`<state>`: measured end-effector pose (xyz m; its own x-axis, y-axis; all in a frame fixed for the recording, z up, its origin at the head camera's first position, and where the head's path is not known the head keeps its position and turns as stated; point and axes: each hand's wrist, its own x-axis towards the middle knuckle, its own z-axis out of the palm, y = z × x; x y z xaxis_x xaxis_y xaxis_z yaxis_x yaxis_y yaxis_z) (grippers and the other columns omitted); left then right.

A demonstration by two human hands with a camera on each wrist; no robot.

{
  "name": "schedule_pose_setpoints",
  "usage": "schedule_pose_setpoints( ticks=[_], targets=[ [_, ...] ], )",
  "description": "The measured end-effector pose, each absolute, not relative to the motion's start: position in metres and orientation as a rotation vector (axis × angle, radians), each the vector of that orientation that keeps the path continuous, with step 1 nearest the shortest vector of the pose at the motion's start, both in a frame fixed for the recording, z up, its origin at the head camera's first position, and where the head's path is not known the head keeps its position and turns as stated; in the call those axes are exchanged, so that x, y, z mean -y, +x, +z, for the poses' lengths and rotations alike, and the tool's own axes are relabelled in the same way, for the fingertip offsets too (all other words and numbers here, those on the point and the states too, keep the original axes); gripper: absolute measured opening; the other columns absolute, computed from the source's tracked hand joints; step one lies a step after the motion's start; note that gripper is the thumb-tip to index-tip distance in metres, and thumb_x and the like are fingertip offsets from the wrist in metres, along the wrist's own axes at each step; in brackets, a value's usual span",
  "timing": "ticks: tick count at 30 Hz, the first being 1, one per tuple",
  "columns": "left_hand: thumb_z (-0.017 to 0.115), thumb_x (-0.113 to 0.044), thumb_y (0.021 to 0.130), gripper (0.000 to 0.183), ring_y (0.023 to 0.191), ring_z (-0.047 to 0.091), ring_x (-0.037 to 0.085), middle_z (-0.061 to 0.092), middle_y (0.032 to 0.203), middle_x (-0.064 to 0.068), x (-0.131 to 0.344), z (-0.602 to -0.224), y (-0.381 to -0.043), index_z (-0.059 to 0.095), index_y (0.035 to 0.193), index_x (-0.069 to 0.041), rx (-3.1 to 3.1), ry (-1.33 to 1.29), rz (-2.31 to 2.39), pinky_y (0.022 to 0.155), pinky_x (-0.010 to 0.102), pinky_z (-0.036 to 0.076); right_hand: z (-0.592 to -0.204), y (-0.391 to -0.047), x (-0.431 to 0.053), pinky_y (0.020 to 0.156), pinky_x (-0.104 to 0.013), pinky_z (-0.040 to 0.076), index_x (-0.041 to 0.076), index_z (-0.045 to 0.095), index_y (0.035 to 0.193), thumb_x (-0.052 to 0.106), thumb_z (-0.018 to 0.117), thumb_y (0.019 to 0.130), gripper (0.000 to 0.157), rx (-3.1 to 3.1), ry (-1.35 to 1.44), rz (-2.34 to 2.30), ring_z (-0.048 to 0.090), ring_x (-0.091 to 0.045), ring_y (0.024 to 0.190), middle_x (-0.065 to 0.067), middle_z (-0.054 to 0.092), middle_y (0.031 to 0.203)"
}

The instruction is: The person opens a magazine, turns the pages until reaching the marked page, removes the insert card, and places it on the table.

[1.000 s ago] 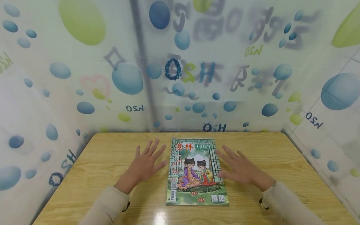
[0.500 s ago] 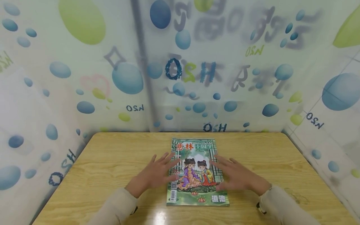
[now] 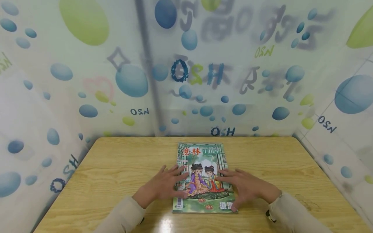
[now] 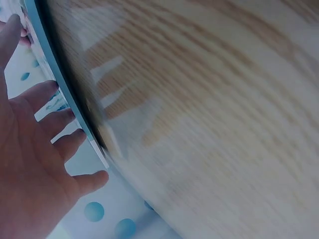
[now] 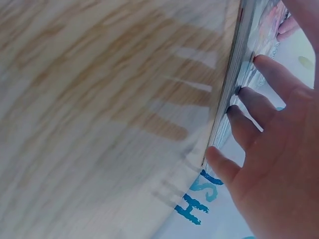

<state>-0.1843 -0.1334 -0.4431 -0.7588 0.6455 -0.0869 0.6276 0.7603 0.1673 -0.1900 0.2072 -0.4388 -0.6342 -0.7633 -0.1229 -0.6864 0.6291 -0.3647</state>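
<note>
A magazine (image 3: pixel 204 158) lies flat on the wooden table, its green cover showing two cartoon figures in bright robes. Over its left part is my left hand (image 3: pixel 163 186), fingers spread. In the left wrist view these fingers (image 4: pixel 42 94) reach to the magazine's bluish spine (image 4: pixel 62 74). My right hand (image 3: pixel 247 186) lies over the right side, its thumb near the lower right corner. From the right wrist, fingers (image 5: pixel 249 107) appear at the stacked page edges (image 5: pixel 230 82). Neither hand is curled round the magazine; exact contact of each fingertip is hard to tell.
The light wooden table (image 3: pixel 122 161) extends around the magazine, with its far edge against a white curtain (image 3: pixel 186 97) printed with blue and green drops. Similar sheets stand at left and right. A bright glare spot shows at the table's front.
Both hands have come inward from beside the magazine to over its left and right edges, and slightly nearer to me. The magazine has stayed in place.
</note>
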Motion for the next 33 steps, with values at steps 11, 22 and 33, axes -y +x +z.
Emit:
schedule_pose_setpoints(
  ticks=[11,22,33],
  targets=[
    [0.045,-0.075,0.075,0.086,0.136,0.022,0.033,0.023,0.151,0.006,0.1321,-0.4427,-0.1838,0.034,0.144,-0.024,-2.812,1.033,0.186,0.101,0.066,0.015,-0.4411,-0.1907,-0.2088,0.099,-0.065,0.022,0.025,0.033,0.144,0.065,0.072,0.057,0.103,-2.568,-1.237,-0.435,0.024,-0.033,0.136,-0.01,0.025,0.15],
    [0.047,-0.073,0.075,0.086,0.136,0.023,0.034,0.025,0.151,0.007,0.1322,-0.4423,-0.1831,0.035,0.143,-0.023,-2.812,1.04,0.208,0.1,0.067,0.016,-0.4423,-0.1914,-0.2084,0.098,-0.066,0.022,0.025,0.034,0.144,0.066,0.071,0.056,0.104,-2.566,-1.214,-0.454,0.023,-0.032,0.136,-0.009,0.024,0.151],
    [0.048,-0.072,0.076,0.083,0.135,0.025,0.035,0.025,0.15,0.008,0.1307,-0.4408,-0.1811,0.036,0.143,-0.023,-2.802,1.048,0.228,0.1,0.067,0.015,-0.4404,-0.1916,-0.2079,0.095,-0.066,0.025,0.024,0.035,0.143,0.061,0.072,0.061,0.097,-2.56,-1.261,-0.475,0.026,-0.033,0.135,-0.01,0.025,0.15]
  ],
)
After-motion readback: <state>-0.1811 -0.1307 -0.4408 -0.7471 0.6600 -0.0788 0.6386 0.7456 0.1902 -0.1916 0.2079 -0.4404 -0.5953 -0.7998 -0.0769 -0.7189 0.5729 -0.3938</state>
